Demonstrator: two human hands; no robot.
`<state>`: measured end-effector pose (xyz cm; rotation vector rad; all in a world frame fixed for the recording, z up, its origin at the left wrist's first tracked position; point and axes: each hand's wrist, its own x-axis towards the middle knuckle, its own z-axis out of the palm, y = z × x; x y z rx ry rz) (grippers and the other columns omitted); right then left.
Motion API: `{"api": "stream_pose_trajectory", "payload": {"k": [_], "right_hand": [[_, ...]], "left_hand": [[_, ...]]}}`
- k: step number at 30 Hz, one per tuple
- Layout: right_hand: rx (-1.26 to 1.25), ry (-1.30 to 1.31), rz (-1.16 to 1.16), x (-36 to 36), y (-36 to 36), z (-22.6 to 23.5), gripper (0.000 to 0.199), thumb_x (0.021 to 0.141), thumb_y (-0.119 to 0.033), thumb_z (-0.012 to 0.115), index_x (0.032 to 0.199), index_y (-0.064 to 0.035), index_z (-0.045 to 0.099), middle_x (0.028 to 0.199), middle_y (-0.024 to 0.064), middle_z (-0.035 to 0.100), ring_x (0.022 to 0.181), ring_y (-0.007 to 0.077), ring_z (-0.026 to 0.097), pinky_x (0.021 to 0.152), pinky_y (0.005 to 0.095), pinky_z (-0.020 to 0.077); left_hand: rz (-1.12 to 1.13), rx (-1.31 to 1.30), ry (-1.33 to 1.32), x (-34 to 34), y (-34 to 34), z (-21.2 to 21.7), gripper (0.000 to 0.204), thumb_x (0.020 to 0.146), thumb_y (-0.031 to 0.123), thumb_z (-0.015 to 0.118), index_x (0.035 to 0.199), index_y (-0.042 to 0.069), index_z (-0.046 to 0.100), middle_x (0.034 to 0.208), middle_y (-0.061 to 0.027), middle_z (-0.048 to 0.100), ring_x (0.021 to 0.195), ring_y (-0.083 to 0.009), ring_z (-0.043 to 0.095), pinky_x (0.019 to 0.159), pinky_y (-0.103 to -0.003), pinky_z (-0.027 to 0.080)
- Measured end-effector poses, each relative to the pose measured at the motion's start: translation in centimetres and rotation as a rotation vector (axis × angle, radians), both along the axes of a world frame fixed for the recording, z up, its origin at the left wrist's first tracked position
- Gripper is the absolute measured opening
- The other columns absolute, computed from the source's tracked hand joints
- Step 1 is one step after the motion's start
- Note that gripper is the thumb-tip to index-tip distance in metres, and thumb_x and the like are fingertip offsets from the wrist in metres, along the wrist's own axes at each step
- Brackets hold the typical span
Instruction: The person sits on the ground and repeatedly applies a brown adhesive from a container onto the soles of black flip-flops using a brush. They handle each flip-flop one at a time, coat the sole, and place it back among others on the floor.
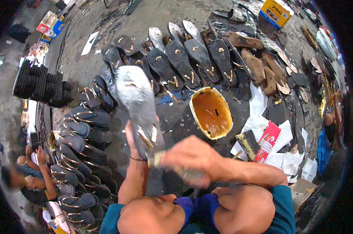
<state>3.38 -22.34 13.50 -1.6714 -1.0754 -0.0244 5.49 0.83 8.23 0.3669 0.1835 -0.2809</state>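
Left of centre, the left hand (131, 143) holds a sandal sole (136, 102); the right hand (196, 156) grips a blurred brush (156, 159) at its lower end. A tub (212, 136) sits right of centre.

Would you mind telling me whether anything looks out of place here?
White papers and red packaging lie in a jumbled heap right of the tub, which looks untidy against the lined-up dark soles.
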Motion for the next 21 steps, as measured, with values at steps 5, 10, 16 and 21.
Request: {"api": "stream_pose_trajectory", "payload": {"k": [5, 10, 16, 21], "right_hand": [[0.086, 0.099, -0.330, 1.5, 1.2, -1.6, 0.044, 0.078, -0.004, 0.072, 0.121, -0.0098, 0.067, 0.097, 0.0088, 0.069, 0.086, 0.0311, 0.066, 0.077, 0.0425, 0.0514], [-0.024, -0.045, 0.111, -2.1, 1.3, 1.2, 0.052, 0.077, -0.023, 0.069, 0.127, -0.0144, 0.061, 0.110, 0.0051, 0.065, 0.104, 0.0247, 0.060, 0.087, 0.0426, 0.0464], [0.023, -0.200, -0.153, 5.3, 1.9, 0.3, 0.043, 0.074, -0.012, 0.069, 0.116, -0.0130, 0.064, 0.100, 0.0070, 0.065, 0.091, 0.0289, 0.062, 0.076, 0.0425, 0.0484], [0.046, -0.134, 0.090, -0.4, 1.8, 1.2, 0.042, 0.081, -0.019, 0.066, 0.121, -0.0113, 0.064, 0.106, 0.0071, 0.065, 0.096, 0.0249, 0.063, 0.079, 0.0406, 0.0501]], "left_hand": [[0.229, 0.488, 0.157, -0.4, -3.2, 2.9, 0.033, 0.097, 0.031, 0.050, 0.098, -0.001, 0.058, 0.094, -0.0104, 0.058, 0.087, -0.0180, 0.053, 0.080, -0.034, 0.048], [0.057, 0.080, 0.144, 1.0, -2.1, 1.3, 0.037, 0.101, 0.036, 0.044, 0.109, 0.003, 0.059, 0.104, -0.0128, 0.062, 0.098, -0.0243, 0.060, 0.088, -0.038, 0.050], [-0.094, 0.415, -0.045, -2.0, -3.0, -1.8, 0.051, 0.105, 0.042, 0.035, 0.128, 0.004, 0.059, 0.115, -0.0142, 0.069, 0.099, -0.0281, 0.069, 0.089, -0.043, 0.057], [-0.054, 0.168, 0.134, 1.2, -2.4, 1.6, 0.046, 0.105, 0.037, 0.037, 0.124, 0.001, 0.059, 0.102, -0.0136, 0.071, 0.083, -0.0248, 0.072, 0.073, -0.041, 0.061]]}}
